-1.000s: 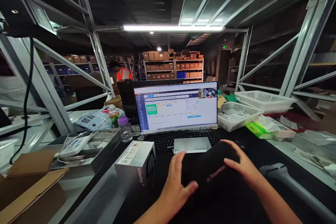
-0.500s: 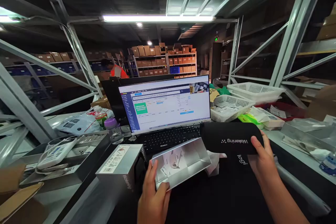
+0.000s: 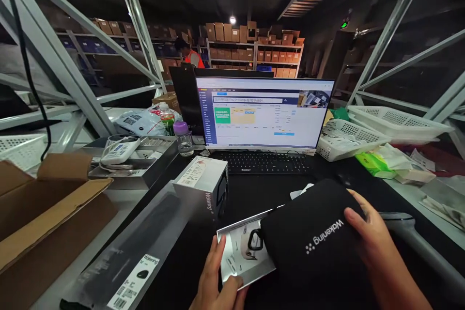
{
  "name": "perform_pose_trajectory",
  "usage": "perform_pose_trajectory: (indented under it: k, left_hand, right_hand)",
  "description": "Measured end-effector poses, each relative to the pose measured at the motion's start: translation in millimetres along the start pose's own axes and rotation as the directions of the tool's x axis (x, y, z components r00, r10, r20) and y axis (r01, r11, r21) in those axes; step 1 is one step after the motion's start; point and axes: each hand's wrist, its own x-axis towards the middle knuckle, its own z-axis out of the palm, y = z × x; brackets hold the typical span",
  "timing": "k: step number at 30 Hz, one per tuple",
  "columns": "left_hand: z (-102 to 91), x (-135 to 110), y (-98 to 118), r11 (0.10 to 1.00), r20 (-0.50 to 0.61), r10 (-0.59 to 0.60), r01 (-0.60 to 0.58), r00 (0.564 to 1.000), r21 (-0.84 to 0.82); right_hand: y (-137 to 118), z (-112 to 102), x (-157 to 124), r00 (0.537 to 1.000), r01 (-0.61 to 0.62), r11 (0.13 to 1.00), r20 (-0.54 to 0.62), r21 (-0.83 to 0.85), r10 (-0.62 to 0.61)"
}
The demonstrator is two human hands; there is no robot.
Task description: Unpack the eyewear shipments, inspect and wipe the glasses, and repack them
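My right hand [image 3: 368, 247] grips the right end of a black zip case [image 3: 312, 237] printed "Wakening", fingers curled over its top. The case lies tilted over a shallow silver box tray [image 3: 240, 254] with a product picture inside. My left hand [image 3: 214, 283] holds that tray by its near left corner, thumb on the rim. A grey "Wakening" box [image 3: 203, 184] stands just left of them on the black desk mat [image 3: 254, 193].
A monitor [image 3: 263, 114] and keyboard [image 3: 271, 162] stand behind. A long flat sleeve [image 3: 134, 252] and open cardboard carton [image 3: 43, 218] lie left. White baskets [image 3: 348, 138] and green packets [image 3: 374, 163] sit right, a scanner handle [image 3: 414, 232] beside my right wrist. A person in orange [image 3: 191, 55] stands far back.
The black case came down from in front of the keyboard onto the silver tray. My left hand tipped the tray flatter and nearer. The camera tilted downward.
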Motion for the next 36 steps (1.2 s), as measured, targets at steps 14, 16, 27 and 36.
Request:
perform_pose_trajectory:
  k: [14,16,27,36]
  left_hand:
    - [24.3,-15,-21,0.974,-0.143,-0.139,0.11,0.98,-0.198]
    - [21.6,-12,-24,0.987,-0.099,-0.092,0.078,0.991,-0.143]
    - [40.7,-18,-36,0.98,-0.059,-0.089,0.077,0.994,-0.181]
    - [4.6,16,-64,0.861,0.261,-0.19,0.289,0.946,-0.42]
  right_hand:
    - [32,75,-12,0.768,0.638,0.1,0.62,-0.764,-0.163]
    - [30,79,-9,0.745,0.665,-0.027,0.665,-0.747,-0.043]
    - [22,61,24,0.497,0.863,0.017,0.84,-0.506,-0.217]
    - [-46,170,13,0.477,0.769,0.584,0.842,-0.259,-0.253]
